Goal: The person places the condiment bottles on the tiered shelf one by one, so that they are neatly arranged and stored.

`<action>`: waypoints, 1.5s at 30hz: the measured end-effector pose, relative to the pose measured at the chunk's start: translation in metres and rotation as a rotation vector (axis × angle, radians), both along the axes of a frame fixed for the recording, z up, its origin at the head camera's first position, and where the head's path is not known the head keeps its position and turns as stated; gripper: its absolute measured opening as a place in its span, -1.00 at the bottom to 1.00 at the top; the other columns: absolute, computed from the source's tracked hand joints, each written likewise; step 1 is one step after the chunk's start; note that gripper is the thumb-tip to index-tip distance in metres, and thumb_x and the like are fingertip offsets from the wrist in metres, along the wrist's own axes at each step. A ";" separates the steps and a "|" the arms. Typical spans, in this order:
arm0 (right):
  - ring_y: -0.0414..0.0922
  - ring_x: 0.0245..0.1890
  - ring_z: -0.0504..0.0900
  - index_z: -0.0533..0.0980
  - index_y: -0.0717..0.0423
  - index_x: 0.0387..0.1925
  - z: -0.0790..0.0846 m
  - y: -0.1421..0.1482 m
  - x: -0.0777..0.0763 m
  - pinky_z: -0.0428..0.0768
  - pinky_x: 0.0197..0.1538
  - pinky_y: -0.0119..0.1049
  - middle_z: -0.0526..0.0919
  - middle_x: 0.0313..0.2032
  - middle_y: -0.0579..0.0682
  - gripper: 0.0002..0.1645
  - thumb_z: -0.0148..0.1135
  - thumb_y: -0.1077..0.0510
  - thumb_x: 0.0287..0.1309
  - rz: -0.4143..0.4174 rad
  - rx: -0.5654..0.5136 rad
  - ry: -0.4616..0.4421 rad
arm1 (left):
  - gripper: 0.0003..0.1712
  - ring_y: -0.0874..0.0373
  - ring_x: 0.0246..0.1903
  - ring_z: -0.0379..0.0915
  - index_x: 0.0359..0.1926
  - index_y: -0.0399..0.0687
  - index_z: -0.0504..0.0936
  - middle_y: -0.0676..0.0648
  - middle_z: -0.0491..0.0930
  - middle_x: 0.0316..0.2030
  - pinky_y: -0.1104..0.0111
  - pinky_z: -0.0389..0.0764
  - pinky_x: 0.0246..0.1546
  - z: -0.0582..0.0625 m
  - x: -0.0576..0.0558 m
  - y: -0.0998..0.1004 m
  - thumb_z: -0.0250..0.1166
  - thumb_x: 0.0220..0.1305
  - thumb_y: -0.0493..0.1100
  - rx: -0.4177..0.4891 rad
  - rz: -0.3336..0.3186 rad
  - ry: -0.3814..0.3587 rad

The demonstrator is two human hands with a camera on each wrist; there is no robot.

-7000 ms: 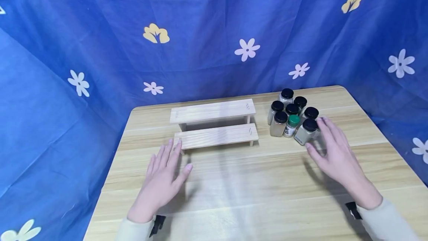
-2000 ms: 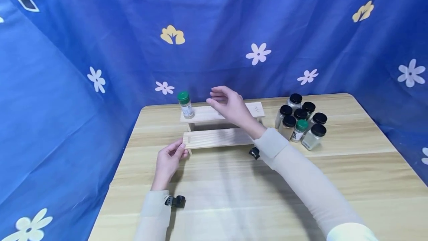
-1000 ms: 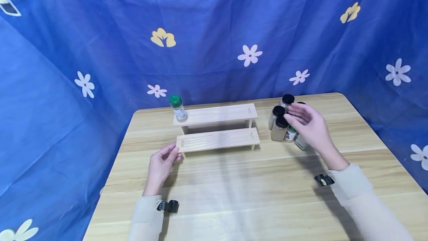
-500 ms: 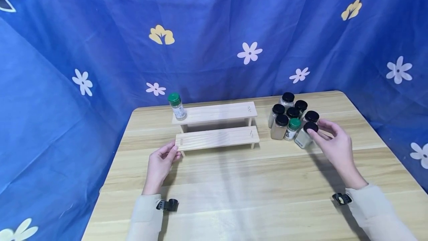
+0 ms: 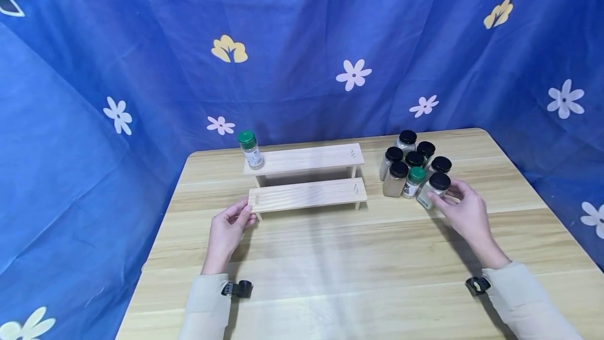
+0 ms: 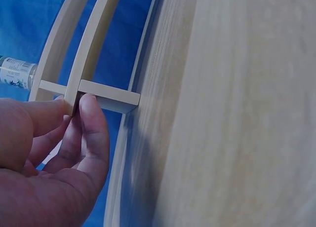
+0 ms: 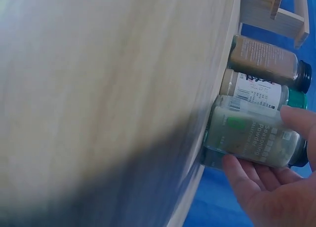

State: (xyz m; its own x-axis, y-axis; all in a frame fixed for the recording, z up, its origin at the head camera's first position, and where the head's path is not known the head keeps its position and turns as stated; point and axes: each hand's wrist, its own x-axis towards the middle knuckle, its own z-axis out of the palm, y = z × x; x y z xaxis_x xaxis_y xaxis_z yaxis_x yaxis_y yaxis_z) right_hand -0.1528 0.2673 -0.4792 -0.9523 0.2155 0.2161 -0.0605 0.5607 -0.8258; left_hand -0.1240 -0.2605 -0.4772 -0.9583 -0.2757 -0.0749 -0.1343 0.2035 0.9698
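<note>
My left hand [image 5: 227, 232] pinches the left end of the front board of a two-step wooden rack [image 5: 306, 195]. In the left wrist view the thumb lies on top of the board and fingers [image 6: 94, 123] lie beneath. A green-lidded spice jar [image 5: 251, 151] stands at the left end of the rear, higher step. At the right, my right hand [image 5: 467, 214] grips a black-lidded seasoning powder jar [image 5: 428, 195] with pale contents. In the right wrist view the thumb and fingers are on either side of this jar [image 7: 252, 133], near its lid.
Several more black-lidded jars [image 5: 394, 185] and a green-lidded jar [image 5: 412, 185] stand bunched left of and behind the held jar. The wooden table [image 5: 302, 277] runs back to a blue patterned curtain [image 5: 292, 83].
A green-lidded jar now stands on the rear step. My left hand moved onto the front board's end. The right hand left the rack, returned to the cluster and took hold of a black-lidded jar.
</note>
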 end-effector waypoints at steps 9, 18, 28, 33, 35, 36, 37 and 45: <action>-0.70 -0.17 0.50 0.56 0.38 0.20 0.001 0.000 0.002 0.63 -0.11 -0.88 0.70 0.08 0.45 -0.33 0.53 0.00 0.25 0.029 0.024 0.007 | -0.55 0.33 -0.24 0.74 0.33 -0.29 0.58 -0.24 0.73 0.00 0.51 0.87 -0.05 0.001 0.003 -0.002 0.28 0.53 -0.20 0.018 -0.009 -0.007; -0.75 -0.18 0.52 0.54 0.34 0.27 0.035 -0.002 0.003 0.65 -0.09 -0.85 0.67 0.16 0.40 -0.37 0.46 0.04 0.33 0.035 -0.020 0.046 | -0.57 0.32 -0.23 0.75 0.32 -0.30 0.59 -0.27 0.72 0.04 0.50 0.87 -0.05 0.002 0.004 -0.005 0.27 0.54 -0.22 0.005 0.002 -0.004; -0.65 -0.11 0.62 0.60 0.25 0.23 0.075 -0.016 -0.014 0.67 -0.02 -0.82 0.61 -0.10 -0.52 -0.47 0.49 0.11 0.30 0.053 -0.038 0.168 | -0.58 0.36 -0.27 0.73 0.31 -0.32 0.59 -0.37 0.70 0.08 0.49 0.87 -0.06 0.002 0.002 -0.005 0.27 0.53 -0.25 0.009 -0.003 0.010; -0.62 -0.11 0.64 0.59 0.25 0.26 0.089 -0.033 -0.024 0.68 0.00 -0.80 0.63 -0.11 -0.50 -0.45 0.48 0.16 0.30 0.110 -0.067 0.194 | -0.59 0.35 -0.28 0.73 0.31 -0.35 0.59 -0.38 0.69 0.08 0.49 0.87 -0.07 0.000 0.000 -0.003 0.26 0.53 -0.29 0.018 -0.006 0.015; -0.59 -0.12 0.65 0.60 0.23 0.25 0.094 -0.044 -0.028 0.70 0.01 -0.78 0.67 -0.10 -0.42 -0.46 0.49 0.17 0.29 0.139 -0.078 0.207 | -0.58 0.36 -0.29 0.73 0.31 -0.35 0.59 -0.39 0.69 0.08 0.50 0.87 -0.07 0.001 0.000 -0.002 0.26 0.53 -0.28 0.020 -0.002 0.014; -0.58 -0.12 0.66 0.61 0.22 0.24 0.096 -0.050 -0.031 0.70 0.01 -0.77 0.70 -0.09 -0.34 -0.47 0.49 0.18 0.28 0.154 -0.080 0.217 | -0.58 0.36 -0.29 0.73 0.31 -0.36 0.58 -0.40 0.69 0.08 0.51 0.87 -0.07 0.001 0.000 -0.001 0.26 0.53 -0.28 0.023 0.000 0.013; -0.57 -0.12 0.66 0.61 0.21 0.23 0.098 -0.056 -0.034 0.70 0.01 -0.78 0.73 -0.07 -0.23 -0.48 0.50 0.19 0.27 0.169 -0.076 0.225 | -0.58 0.37 -0.29 0.73 0.31 -0.36 0.58 -0.41 0.69 0.08 0.52 0.87 -0.08 0.002 0.001 -0.001 0.26 0.53 -0.28 0.024 0.001 0.013; -0.50 -0.04 0.67 0.57 0.22 0.31 0.106 -0.106 -0.061 0.71 0.12 -0.70 0.74 0.08 0.33 -0.43 0.47 0.23 0.29 0.381 -0.137 0.205 | -0.58 0.37 -0.30 0.72 0.31 -0.36 0.58 -0.44 0.68 0.09 0.55 0.86 -0.09 0.005 0.002 0.004 0.25 0.54 -0.27 0.042 0.008 0.008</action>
State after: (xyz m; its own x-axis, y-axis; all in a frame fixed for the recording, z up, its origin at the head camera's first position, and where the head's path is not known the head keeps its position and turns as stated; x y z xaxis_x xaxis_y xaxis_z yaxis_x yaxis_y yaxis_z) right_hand -0.2140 0.1616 -0.3728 -0.9099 -0.1024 0.4021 -0.4111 0.3535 -0.8403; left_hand -0.1220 -0.2569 -0.4726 -0.9568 -0.2800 -0.0786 -0.1276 0.1614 0.9786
